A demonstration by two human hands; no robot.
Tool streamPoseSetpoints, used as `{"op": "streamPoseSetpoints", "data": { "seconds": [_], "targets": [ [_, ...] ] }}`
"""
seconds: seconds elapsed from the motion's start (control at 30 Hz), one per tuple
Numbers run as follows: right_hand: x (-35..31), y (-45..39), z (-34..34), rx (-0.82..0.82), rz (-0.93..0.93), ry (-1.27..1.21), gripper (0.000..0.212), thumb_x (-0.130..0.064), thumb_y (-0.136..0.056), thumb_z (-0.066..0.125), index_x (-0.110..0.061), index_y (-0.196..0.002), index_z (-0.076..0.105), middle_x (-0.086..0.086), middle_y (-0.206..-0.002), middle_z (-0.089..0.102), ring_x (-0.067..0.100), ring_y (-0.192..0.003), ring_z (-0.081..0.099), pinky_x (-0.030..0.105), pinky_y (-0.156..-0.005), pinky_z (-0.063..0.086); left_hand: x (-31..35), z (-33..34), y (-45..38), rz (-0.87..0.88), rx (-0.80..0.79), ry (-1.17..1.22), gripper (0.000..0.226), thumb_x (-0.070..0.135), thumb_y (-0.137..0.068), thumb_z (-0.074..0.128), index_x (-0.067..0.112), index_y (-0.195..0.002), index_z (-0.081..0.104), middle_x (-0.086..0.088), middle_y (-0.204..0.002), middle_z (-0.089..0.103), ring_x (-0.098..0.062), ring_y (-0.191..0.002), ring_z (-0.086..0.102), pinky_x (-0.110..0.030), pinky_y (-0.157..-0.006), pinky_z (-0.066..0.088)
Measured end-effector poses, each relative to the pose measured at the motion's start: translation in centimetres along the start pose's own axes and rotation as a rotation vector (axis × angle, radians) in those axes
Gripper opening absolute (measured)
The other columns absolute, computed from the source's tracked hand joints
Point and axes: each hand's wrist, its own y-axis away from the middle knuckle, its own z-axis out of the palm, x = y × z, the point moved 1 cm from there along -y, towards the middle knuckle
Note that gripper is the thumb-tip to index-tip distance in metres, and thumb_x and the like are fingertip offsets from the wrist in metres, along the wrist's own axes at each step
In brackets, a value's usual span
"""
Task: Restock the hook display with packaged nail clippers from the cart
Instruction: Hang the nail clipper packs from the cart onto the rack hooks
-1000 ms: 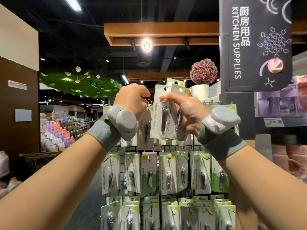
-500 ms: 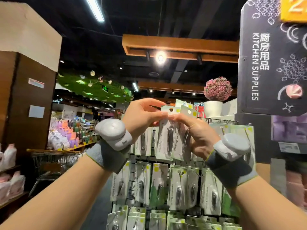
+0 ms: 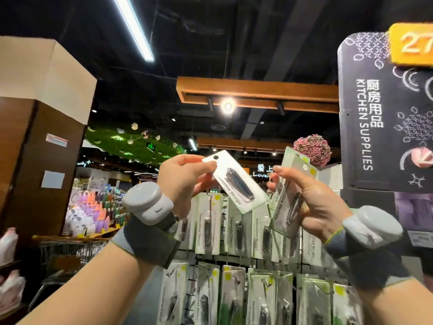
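My left hand pinches one packaged nail clipper by its top corner; the white card is tilted, its hang hole up and left. My right hand grips a small stack of the same packs, held upright and fanned a little at the top. Both hands are raised in front of the hook display, whose rows hang full of white and green clipper packs. The held packs are apart from each other and clear of the hooks.
A black "Kitchen Supplies" sign stands at the right, just beyond my right hand. A wire shopping cart sits lower left, beside a brown pillar. Shelves of bottles fill the far left.
My left hand has drawn one pack out of the stack and moved it left. The two hands have parted, and the view has tilted upward.
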Motion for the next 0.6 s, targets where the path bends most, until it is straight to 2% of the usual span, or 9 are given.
{"op": "streamPoseSetpoints", "data": {
  "seconds": [0.17, 0.3, 0.5, 0.6],
  "targets": [
    [-0.3, 0.0, 0.0, -0.005, 0.012, 0.012, 0.010, -0.014, -0.076, 0.071, -0.006, -0.080, 0.066, 0.005, -0.071, 0.071, 0.014, -0.059, 0.068, 0.029, -0.054, 0.058, 0.4, 0.2, -0.6, -0.049, -0.002, 0.012, 0.020, -0.007, -0.078, 0.068, -0.004, -0.096, 0.059, -0.019, -0.077, 0.071, -0.018, -0.059, 0.070, -0.019, -0.051, 0.053],
    [-0.4, 0.2, -0.1, 0.000, 0.017, 0.022, 0.011, -0.015, -0.077, 0.071, -0.007, -0.084, 0.065, 0.005, -0.070, 0.072, 0.013, -0.059, 0.069, 0.029, -0.050, 0.057, 0.5, 0.5, -0.6, -0.052, -0.023, -0.022, 0.018, -0.007, -0.079, 0.066, -0.003, -0.095, 0.059, -0.018, -0.077, 0.072, -0.020, -0.063, 0.071, -0.021, -0.053, 0.054],
    [-0.4, 0.6, -0.6, -0.004, -0.030, 0.040, 0.015, -0.012, -0.076, 0.070, -0.007, -0.090, 0.067, 0.004, -0.071, 0.072, 0.013, -0.059, 0.069, 0.022, -0.048, 0.054, 0.0, 1.0, -0.2, 0.096, -0.085, -0.199, 0.020, -0.005, -0.077, 0.069, 0.009, -0.089, 0.060, -0.015, -0.086, 0.070, -0.020, -0.066, 0.069, -0.025, -0.056, 0.054],
    [-0.5, 0.8, -1.4, -0.010, -0.054, 0.061, 0.010, -0.012, -0.077, 0.069, -0.008, -0.087, 0.067, 0.005, -0.073, 0.072, 0.014, -0.060, 0.069, 0.027, -0.059, 0.058, -0.3, 1.3, 0.1, 0.169, -0.147, -0.291, 0.020, -0.002, -0.077, 0.071, 0.009, -0.090, 0.061, -0.012, -0.086, 0.071, -0.020, -0.073, 0.070, -0.026, -0.061, 0.054]
  ]
}}
